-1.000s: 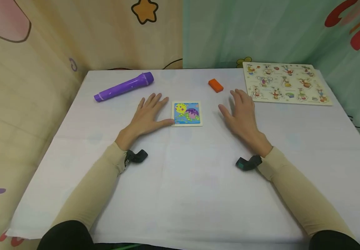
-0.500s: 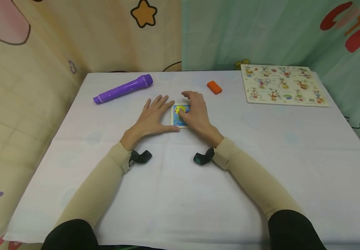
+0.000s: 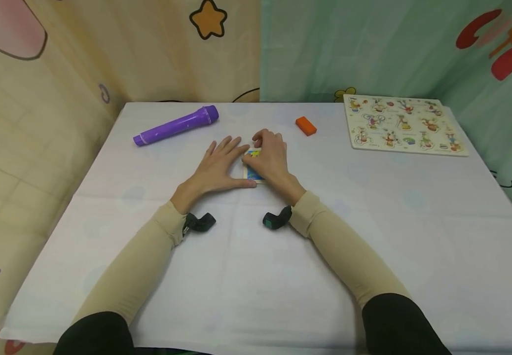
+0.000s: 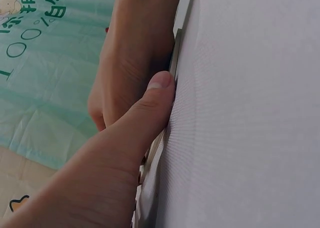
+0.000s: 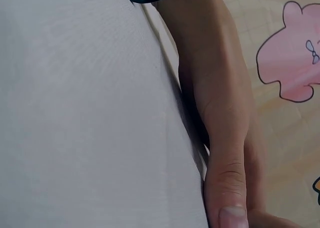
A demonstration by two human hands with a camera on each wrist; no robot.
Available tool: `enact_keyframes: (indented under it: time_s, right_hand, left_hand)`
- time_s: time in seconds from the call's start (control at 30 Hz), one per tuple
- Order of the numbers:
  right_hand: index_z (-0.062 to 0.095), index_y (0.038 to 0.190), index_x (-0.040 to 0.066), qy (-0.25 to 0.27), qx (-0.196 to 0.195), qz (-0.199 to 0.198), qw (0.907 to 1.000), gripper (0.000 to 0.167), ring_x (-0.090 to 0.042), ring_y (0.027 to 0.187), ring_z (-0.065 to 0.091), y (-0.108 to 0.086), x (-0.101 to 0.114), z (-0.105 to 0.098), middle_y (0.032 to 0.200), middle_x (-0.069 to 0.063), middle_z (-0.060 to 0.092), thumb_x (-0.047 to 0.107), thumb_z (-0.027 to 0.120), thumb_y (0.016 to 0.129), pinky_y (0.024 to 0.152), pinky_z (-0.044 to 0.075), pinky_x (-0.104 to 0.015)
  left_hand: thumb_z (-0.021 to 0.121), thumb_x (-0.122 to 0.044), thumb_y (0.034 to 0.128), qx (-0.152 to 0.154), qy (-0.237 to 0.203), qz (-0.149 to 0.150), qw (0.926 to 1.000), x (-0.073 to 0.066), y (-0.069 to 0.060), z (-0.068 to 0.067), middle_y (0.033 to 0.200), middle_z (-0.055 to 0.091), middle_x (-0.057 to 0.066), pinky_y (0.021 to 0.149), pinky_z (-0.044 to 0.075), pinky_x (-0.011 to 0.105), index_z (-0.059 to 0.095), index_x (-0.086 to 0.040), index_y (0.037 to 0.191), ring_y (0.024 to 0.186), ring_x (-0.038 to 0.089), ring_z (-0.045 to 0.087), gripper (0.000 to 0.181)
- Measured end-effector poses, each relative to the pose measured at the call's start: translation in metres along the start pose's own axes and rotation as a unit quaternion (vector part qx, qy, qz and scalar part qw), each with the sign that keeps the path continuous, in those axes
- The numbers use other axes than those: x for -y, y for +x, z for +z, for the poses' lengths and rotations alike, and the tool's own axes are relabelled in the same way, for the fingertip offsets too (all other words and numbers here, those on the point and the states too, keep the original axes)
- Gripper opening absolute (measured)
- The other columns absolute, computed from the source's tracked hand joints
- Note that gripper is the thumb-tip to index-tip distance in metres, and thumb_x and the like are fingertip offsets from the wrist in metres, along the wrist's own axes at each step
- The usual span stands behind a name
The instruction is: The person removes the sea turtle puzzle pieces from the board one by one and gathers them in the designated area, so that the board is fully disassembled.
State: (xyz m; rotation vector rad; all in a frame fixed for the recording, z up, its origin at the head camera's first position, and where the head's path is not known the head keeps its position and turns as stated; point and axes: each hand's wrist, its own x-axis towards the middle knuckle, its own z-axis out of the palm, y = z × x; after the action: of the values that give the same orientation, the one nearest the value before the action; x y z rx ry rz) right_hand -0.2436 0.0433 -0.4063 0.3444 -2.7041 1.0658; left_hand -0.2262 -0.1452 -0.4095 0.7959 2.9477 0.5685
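A small square picture board [image 3: 253,174] with a blue and yellow print lies mid-table, mostly covered by the right hand [image 3: 274,160]. That hand is bent over it, thumb at its upper left part and fingers curled; whether it pinches anything is hidden. Spread flat on the cloth, the left hand [image 3: 216,170] has its thumb along the board's lower left edge. In the left wrist view the left thumb [image 4: 145,107] presses at the thin board edge [image 4: 175,52]. The right wrist view shows the right thumb [image 5: 227,188] low over the cloth.
A purple toy microphone [image 3: 176,126] lies at the back left. Behind the hands is an orange block [image 3: 306,126]. A large cream board with printed figures [image 3: 404,125] lies at the back right. Curtains hang behind the white-covered table [image 3: 247,286].
The right hand has moved left from beside the large board onto the small one, and its fingers have curled more. The left hand has shifted slightly right, its thumb along the lower edge.
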Motion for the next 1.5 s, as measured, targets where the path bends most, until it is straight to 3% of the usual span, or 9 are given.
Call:
enact_keyframes:
  time_s: [0.3, 0.57, 0.97, 1.13, 1.33, 1.5]
  right_hand:
    - [0.066, 0.113, 0.008, -0.002, -0.016, 0.001, 0.9999, 0.038, -0.027, 0.093, 0.056, 0.0036, 0.001, -0.0009, 0.096, -0.008, 0.068, 0.024, 0.078, 0.081, 0.084, 0.047, -0.041]
    - [0.068, 0.112, 0.009, -0.012, 0.003, 0.02, 0.9997, 0.038, -0.028, 0.101, 0.055, 0.0056, 0.0026, 0.0002, 0.098, -0.007, 0.067, 0.031, 0.077, 0.082, 0.093, 0.044, -0.045]
    - [0.073, 0.097, 0.008, -0.038, -0.036, -0.006, 0.9986, 0.027, -0.025, 0.088, 0.058, 0.0045, 0.0018, 0.0002, 0.089, -0.007, 0.068, 0.032, 0.074, 0.083, 0.077, 0.049, -0.037]
    - [0.078, 0.089, 0.007, -0.034, -0.034, -0.016, 0.9987, 0.023, -0.027, 0.091, 0.058, 0.0033, 0.0001, 0.0016, 0.09, -0.009, 0.069, 0.029, 0.074, 0.084, 0.08, 0.049, -0.039]
    - [0.077, 0.092, 0.005, -0.003, -0.022, -0.016, 0.9996, 0.022, -0.031, 0.101, 0.057, 0.0022, -0.0023, 0.001, 0.103, -0.013, 0.069, 0.026, 0.074, 0.086, 0.091, 0.049, -0.045]
    - [0.079, 0.096, 0.005, 0.032, -0.02, -0.021, 0.9991, 0.018, -0.028, 0.096, 0.055, 0.0032, -0.0041, -0.0009, 0.096, -0.011, 0.07, 0.021, 0.074, 0.088, 0.092, 0.044, -0.044]
  left_hand:
    - [0.074, -0.078, 0.0802, -0.001, -0.001, 0.0, 1.0, -0.0002, 0.0002, -0.0031, 0.177, 0.019, 0.006, 0.133, -0.001, 0.057, 0.035, -0.023, 0.166, 0.165, 0.028, 0.007, 0.108]
    - [0.074, -0.077, 0.0798, 0.001, 0.0, 0.001, 1.0, 0.0, -0.0006, -0.0033, 0.177, 0.019, 0.006, 0.133, -0.001, 0.057, 0.035, -0.024, 0.166, 0.165, 0.029, 0.007, 0.108]
    - [0.072, -0.079, 0.0802, 0.004, -0.008, -0.006, 0.9999, -0.0037, 0.0002, -0.0022, 0.177, 0.018, 0.004, 0.133, -0.003, 0.056, 0.034, -0.027, 0.166, 0.166, 0.027, 0.006, 0.107]
    - [0.073, -0.078, 0.0811, 0.007, -0.008, -0.01, 0.9999, -0.0023, -0.0004, -0.0019, 0.178, 0.017, 0.005, 0.133, -0.003, 0.056, 0.034, -0.027, 0.166, 0.166, 0.028, 0.005, 0.106]
    - [0.073, -0.077, 0.0813, 0.008, -0.008, -0.01, 0.9999, -0.0023, -0.0009, -0.0019, 0.178, 0.018, 0.005, 0.133, -0.003, 0.055, 0.035, -0.027, 0.166, 0.166, 0.028, 0.005, 0.106]
    - [0.071, -0.08, 0.0808, 0.008, -0.003, -0.012, 0.9999, -0.0012, -0.0006, -0.0018, 0.178, 0.017, 0.003, 0.133, -0.003, 0.055, 0.034, -0.028, 0.166, 0.166, 0.027, 0.005, 0.106]
